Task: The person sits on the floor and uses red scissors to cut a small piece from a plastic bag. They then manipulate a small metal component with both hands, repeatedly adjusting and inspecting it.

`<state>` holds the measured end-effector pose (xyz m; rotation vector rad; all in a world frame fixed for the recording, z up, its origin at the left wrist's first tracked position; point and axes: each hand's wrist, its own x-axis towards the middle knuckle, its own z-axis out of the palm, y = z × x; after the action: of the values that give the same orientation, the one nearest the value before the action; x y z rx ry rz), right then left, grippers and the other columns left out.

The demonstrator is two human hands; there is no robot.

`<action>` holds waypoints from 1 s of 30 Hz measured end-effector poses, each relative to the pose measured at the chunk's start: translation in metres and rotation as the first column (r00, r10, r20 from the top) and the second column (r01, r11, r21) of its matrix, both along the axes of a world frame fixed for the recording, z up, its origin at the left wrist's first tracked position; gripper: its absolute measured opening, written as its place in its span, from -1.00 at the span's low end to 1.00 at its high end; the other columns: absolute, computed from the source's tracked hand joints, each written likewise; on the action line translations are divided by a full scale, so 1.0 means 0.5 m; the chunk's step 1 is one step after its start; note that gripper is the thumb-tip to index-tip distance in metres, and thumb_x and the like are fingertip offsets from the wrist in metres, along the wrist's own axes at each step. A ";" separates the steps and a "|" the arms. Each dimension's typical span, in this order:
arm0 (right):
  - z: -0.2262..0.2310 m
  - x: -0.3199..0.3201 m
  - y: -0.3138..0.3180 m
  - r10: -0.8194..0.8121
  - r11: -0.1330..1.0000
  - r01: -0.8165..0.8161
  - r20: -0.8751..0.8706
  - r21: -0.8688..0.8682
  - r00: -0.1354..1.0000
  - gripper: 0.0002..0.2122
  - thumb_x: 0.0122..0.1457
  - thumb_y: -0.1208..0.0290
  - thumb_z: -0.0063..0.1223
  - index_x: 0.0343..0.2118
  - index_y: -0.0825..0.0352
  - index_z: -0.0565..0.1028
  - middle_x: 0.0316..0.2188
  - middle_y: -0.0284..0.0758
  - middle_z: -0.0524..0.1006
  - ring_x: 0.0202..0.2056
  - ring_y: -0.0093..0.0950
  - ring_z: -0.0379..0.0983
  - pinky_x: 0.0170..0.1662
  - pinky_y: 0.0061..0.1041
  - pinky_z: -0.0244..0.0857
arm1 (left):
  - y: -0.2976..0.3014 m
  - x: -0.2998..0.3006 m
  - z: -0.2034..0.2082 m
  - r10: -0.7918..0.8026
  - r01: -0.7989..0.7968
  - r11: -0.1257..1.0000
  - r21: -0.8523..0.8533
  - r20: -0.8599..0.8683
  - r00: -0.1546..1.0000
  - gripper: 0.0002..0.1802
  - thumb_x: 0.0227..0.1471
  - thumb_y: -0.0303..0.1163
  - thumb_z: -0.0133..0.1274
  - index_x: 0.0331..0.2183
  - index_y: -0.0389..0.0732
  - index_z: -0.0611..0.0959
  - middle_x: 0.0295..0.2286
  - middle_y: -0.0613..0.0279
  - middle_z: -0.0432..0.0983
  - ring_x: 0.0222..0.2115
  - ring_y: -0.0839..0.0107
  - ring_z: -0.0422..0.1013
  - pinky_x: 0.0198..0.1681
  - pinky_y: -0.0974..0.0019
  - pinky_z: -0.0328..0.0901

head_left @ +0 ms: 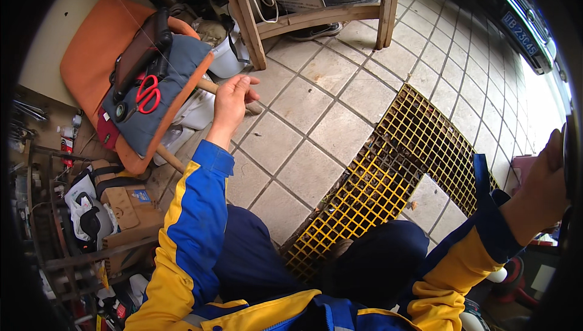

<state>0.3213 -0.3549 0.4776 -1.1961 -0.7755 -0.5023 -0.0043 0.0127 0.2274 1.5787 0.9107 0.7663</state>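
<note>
My left hand point(232, 101) is stretched out in front of me over the tiled floor, fingers curled around a wooden stick point(209, 88) that runs under a cushion. Just left of it an orange chair cushion point(100, 46) carries a grey-blue pad point(176, 67) with red-handled scissors point(147, 94) and a dark pouch point(141, 52). My right hand point(546, 179) is at the far right edge, pressed against a dark round object point(568, 155) mostly out of view. Both sleeves are blue and yellow.
A yellow grate point(395, 161) covers a floor drain in front of my knees. A wooden frame point(316, 15) holding a tyre stands ahead. Boxes, bags and tools point(103, 209) crowd the left side. A car bumper point(516, 21) is at upper right.
</note>
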 end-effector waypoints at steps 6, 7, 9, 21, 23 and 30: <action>0.001 -0.017 0.029 0.113 0.993 -0.108 -0.117 0.048 0.987 -0.66 0.30 0.53 -0.16 -0.65 0.17 0.18 -0.68 -0.54 0.09 -0.68 -0.72 -0.09 -0.64 -0.70 -0.18 | 0.000 -0.024 0.020 0.039 -0.039 0.998 0.045 0.003 0.999 -0.64 0.46 -0.24 -0.10 -0.13 -0.28 0.69 -0.49 0.37 0.54 -0.42 0.58 0.50 -0.25 0.45 0.42; 0.002 -0.020 0.032 0.103 0.993 -0.094 -0.141 0.071 0.985 -0.69 0.31 0.53 -0.16 -0.62 0.19 0.21 -0.68 -0.54 0.09 -0.68 -0.72 -0.09 -0.63 -0.70 -0.18 | -0.001 -0.026 0.021 0.050 -0.049 0.997 0.054 -0.014 0.999 -0.64 0.46 -0.24 -0.10 -0.13 -0.28 0.69 -0.49 0.37 0.54 -0.42 0.58 0.50 -0.25 0.45 0.42; -0.001 -0.022 0.034 0.075 0.994 -0.060 -0.170 0.092 0.983 -0.76 0.31 0.54 -0.15 -0.55 0.25 0.28 -0.68 -0.55 0.10 -0.69 -0.72 -0.09 -0.64 -0.71 -0.16 | -0.001 -0.025 0.023 0.056 -0.056 0.997 0.059 -0.005 0.998 -0.65 0.46 -0.23 -0.09 -0.13 -0.27 0.69 -0.49 0.37 0.54 -0.42 0.58 0.50 -0.25 0.45 0.42; -0.096 -0.090 0.107 0.208 0.961 -0.239 -0.203 -0.142 0.957 -0.65 0.38 0.41 0.02 0.15 0.45 0.45 -0.53 -0.48 0.41 -0.65 -0.78 0.10 -0.63 -0.76 -0.05 | -0.020 -0.029 -0.006 -0.194 0.238 0.971 0.015 -0.531 0.825 -0.64 0.23 -0.50 0.06 0.06 -0.30 0.63 -0.06 0.12 0.61 0.01 0.36 0.50 0.11 0.29 0.36; -0.121 -0.138 0.140 0.257 0.898 -0.319 -0.228 -0.303 0.939 -0.67 0.37 0.43 0.04 0.15 0.43 0.46 -0.55 -0.52 0.40 -0.61 -0.78 0.14 -0.59 -0.73 0.02 | -0.034 -0.023 0.037 -0.198 0.268 0.960 0.078 -0.484 0.852 -0.52 0.14 -0.58 0.07 0.13 -0.32 0.58 0.04 0.10 0.54 0.11 0.29 0.43 0.21 0.25 0.30; -0.212 -0.280 0.235 0.543 0.382 -0.838 -0.638 -0.390 0.545 -0.70 0.40 0.55 0.00 0.15 0.43 0.33 -0.48 -0.39 0.51 -0.43 -0.64 0.37 -0.36 -0.62 0.28 | -0.171 0.016 0.207 -0.410 0.469 0.861 -0.198 0.275 0.869 -0.64 0.17 -0.56 0.21 0.02 -0.37 0.62 -0.13 0.16 0.63 -0.09 0.42 0.56 0.08 0.32 0.46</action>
<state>0.1813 -0.2371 0.3716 -1.3891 -1.0470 0.8612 0.0039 -0.0730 0.3310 1.3628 0.4309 0.4599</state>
